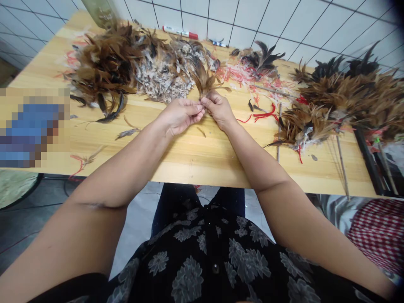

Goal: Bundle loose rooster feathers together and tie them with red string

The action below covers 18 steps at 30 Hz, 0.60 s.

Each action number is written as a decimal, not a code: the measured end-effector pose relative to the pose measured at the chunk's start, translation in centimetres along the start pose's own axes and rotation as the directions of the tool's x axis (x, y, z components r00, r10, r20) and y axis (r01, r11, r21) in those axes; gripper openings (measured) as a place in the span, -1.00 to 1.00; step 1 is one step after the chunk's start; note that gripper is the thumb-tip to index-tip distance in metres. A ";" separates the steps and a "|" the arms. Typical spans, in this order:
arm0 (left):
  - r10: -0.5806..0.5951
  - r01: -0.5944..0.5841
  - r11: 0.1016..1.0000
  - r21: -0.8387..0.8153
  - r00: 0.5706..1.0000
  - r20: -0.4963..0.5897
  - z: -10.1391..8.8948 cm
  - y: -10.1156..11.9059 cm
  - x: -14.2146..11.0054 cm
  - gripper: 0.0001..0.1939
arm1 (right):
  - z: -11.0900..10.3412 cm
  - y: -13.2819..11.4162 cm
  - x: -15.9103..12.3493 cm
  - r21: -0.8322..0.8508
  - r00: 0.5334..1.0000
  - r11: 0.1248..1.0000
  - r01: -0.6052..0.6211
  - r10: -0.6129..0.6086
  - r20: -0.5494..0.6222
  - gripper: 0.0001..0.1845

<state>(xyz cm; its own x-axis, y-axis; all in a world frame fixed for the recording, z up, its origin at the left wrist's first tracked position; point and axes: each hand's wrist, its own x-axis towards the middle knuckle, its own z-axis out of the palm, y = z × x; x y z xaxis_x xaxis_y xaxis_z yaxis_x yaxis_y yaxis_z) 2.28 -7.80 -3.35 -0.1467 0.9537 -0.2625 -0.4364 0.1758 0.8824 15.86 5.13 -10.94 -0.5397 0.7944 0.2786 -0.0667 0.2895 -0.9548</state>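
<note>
Both my hands meet above the middle of the wooden table. My right hand [217, 108] is closed on the base of a small bunch of brown feathers [203, 80], whose tips fan upward. My left hand [186, 114] pinches at the bottom of that bunch, thumb against forefinger; whether it grips quills or something thinner is hidden. Just beyond my hands is a pile of grey and white feathers [164, 78], with a heap of brown feathers [104, 59] to its left. Red strings [267, 113] lie right of my right hand.
The table [217, 160] backs onto a tiled wall [246, 21]. A red-capped marker [179, 32] and a blue marker [219, 43] lie near it. Feather bundles on sticks [344, 90] cover the right side, beside a black tray [368, 162]. Loose feathers [128, 133] lie at left.
</note>
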 end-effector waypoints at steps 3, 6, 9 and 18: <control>0.028 -0.028 1.000 0.008 0.999 -0.022 0.0 -0.3 0.1 -0.64 | 0.1 -0.4 -0.1 0.005 1.000 1.000 -0.030 0.030 -0.003 -0.30; 0.042 -0.041 0.999 0.027 0.999 -0.031 -0.1 -0.4 0.2 -0.66 | 0.2 -0.6 -0.1 0.019 0.999 0.999 -0.051 0.051 -0.001 -0.28; 0.037 -0.035 0.999 0.026 0.998 -0.051 0.2 -0.3 0.0 -0.63 | 0.0 -0.7 -0.1 -0.006 0.999 0.999 -0.050 0.050 0.001 -0.27; 0.026 -0.027 0.999 -0.034 0.999 -0.026 0.8 0.2 -0.8 -0.57 | -0.3 -1.0 -0.1 -0.120 0.998 0.992 0.023 -0.016 0.060 -0.23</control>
<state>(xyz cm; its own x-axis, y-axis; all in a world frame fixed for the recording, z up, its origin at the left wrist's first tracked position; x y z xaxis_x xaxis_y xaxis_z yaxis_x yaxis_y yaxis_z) 3.04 -8.37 -2.65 -0.1810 0.9512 -0.2498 -0.4620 0.1420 0.8755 16.27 4.93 -10.02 -0.5879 0.7562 0.2874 0.0222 0.3702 -0.9287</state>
